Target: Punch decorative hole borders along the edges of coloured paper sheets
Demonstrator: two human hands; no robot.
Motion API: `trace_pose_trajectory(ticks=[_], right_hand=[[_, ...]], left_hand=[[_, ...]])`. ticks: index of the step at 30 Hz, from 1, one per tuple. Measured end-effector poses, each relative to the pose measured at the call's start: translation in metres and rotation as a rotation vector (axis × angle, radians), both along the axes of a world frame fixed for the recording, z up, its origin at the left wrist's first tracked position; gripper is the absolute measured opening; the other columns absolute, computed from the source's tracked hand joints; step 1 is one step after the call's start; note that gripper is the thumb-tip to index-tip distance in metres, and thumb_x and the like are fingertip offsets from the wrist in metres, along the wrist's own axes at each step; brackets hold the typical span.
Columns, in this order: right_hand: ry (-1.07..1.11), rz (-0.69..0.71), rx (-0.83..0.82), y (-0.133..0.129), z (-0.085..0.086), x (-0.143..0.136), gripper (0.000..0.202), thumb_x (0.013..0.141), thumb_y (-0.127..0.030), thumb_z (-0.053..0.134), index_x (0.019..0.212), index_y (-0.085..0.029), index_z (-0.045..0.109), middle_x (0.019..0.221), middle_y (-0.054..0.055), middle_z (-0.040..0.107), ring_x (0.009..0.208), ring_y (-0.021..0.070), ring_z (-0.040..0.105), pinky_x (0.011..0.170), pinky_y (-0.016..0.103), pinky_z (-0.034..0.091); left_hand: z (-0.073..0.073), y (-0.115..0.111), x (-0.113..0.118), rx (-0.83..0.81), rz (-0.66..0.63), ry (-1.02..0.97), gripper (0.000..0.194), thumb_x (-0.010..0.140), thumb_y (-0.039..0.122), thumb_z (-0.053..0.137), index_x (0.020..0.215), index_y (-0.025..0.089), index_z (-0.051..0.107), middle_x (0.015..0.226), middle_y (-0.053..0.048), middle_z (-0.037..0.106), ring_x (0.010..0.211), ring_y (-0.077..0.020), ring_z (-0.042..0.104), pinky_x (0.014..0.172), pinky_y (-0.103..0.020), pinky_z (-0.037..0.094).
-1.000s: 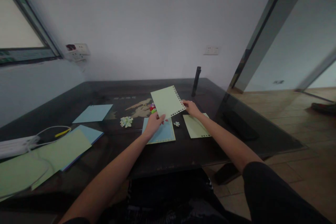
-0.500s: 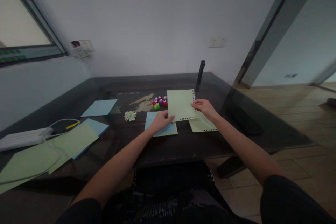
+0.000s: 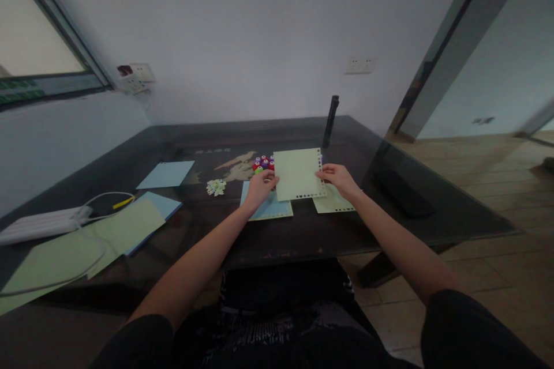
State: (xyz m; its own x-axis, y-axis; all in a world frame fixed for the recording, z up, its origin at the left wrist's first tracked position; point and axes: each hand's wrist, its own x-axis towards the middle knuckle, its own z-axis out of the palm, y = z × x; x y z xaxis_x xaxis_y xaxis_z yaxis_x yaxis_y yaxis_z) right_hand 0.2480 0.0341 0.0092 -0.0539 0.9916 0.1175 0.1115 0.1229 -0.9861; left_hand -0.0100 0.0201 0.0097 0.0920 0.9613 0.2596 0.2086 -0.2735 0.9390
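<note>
Between my hands a pale yellow-green sheet (image 3: pixel 298 174) is raised above the desk, with small dark marks or holes along its right and bottom edges. My right hand (image 3: pixel 339 180) pinches its right edge. At the sheet's left edge, my left hand (image 3: pixel 262 187) has its thumb and fingers closed on it. Beneath and left lies a light blue sheet (image 3: pixel 272 209) with a patterned border. Another pale green sheet (image 3: pixel 333 200) lies under the right side. Behind my left hand several red, purple and green eye-like pieces (image 3: pixel 264 163) are partly hidden.
A pile of small pale pieces (image 3: pixel 216 187) lies left of my left hand. Farther left are a blue sheet (image 3: pixel 167 174), green sheets (image 3: pixel 125 230), a white power strip (image 3: pixel 45 226) and its cable. A black upright object (image 3: pixel 331 121) stands at the back.
My left hand has moved up along the sheet's left edge, and its fingers have shifted. The sheet has moved slightly left; my right hand keeps its hold.
</note>
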Motion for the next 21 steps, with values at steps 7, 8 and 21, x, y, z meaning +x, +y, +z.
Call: trace_pose_trajectory(ticks=[7,8,21], right_hand=[[0.014,-0.043,0.042,-0.005,0.021,0.008,0.031,0.059,-0.030,0.076,0.085,-0.016,0.064,0.071,0.004,0.069,0.060,0.0149,0.060,0.061,0.030,0.048],[0.006,-0.061,0.055,-0.007,0.024,0.012,0.034,0.060,-0.030,0.076,0.088,-0.016,0.063,0.070,0.004,0.069,0.059,0.0151,0.059,0.060,0.030,0.047],[-0.108,-0.172,-0.010,-0.040,0.010,0.094,0.061,0.058,-0.031,0.076,0.114,-0.017,0.055,0.060,-0.003,0.062,0.055,0.0145,0.057,0.055,0.027,0.043]], left_hand=[[0.012,-0.004,0.012,-0.007,0.027,-0.081,0.029,0.072,0.018,0.064,0.089,0.019,0.040,0.057,0.006,0.057,0.049,-0.0104,0.055,0.051,-0.022,0.045],[0.015,-0.004,0.016,0.000,0.001,-0.056,0.027,0.073,0.018,0.063,0.086,0.020,0.039,0.055,0.007,0.056,0.048,-0.0104,0.055,0.050,-0.022,0.044],[0.018,-0.006,0.095,0.009,-0.137,0.279,0.022,0.073,0.018,0.065,0.081,0.019,0.044,0.058,0.003,0.059,0.053,-0.0137,0.058,0.064,-0.028,0.044]])
